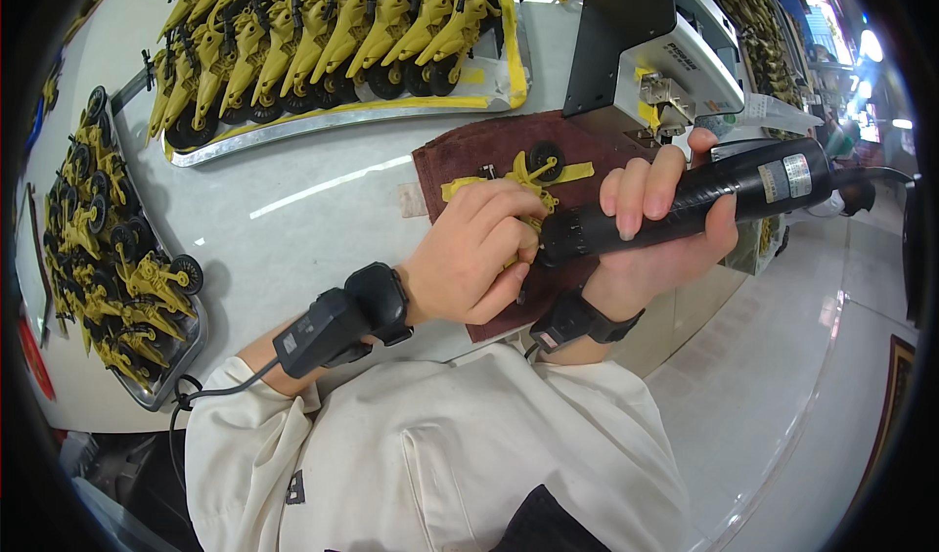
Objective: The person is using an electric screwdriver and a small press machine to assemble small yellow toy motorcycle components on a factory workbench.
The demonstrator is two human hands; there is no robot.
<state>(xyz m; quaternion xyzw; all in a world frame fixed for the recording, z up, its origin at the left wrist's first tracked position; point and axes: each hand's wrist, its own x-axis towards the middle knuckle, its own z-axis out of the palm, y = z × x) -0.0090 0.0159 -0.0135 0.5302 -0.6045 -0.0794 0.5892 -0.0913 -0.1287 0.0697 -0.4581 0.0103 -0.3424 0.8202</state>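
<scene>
My right hand (655, 220) is wrapped around a black electric screwdriver (724, 188), which lies nearly level with its tip pointing left. My left hand (479, 249) has its fingers curled at that tip. They close on a yellow toy motorcycle (528, 173) with a black wheel (546, 160), above a dark red cloth (445, 161). My fingers cover much of the toy, and the point where the screwdriver meets it is hidden.
A metal tray (342, 125) at the back carries rows of yellow toy motorcycles. Another tray (201, 342) at the left is heaped with yellow toy parts with black wheels. A silver and black box-shaped machine (675, 68) stands behind the screwdriver. The screwdriver's cord (871, 175) runs right.
</scene>
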